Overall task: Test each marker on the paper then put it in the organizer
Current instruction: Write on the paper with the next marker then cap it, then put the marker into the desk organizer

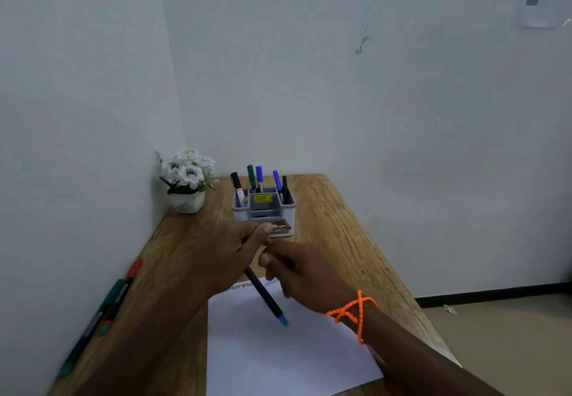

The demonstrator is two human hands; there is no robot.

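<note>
A black marker with a blue end [266,298] slants over the top of the white paper [278,355], blue end lowest. My left hand [229,253] grips its upper end, which is hidden in the fist. My right hand [306,275], with an orange thread at the wrist, hovers just right of the marker with curled, blurred fingers; whether they hold anything is unclear. The grey organizer [263,211] stands just beyond the hands, with several markers upright in its back compartments. Faint scribbles [244,285] mark the paper's top edge.
Several loose markers lie in a row along the wooden table's left edge, among them a red-capped marker [135,267] and a green marker [113,292]. A white pot of flowers [187,202] sits in the back left corner. The table's right edge [399,290] drops to the floor.
</note>
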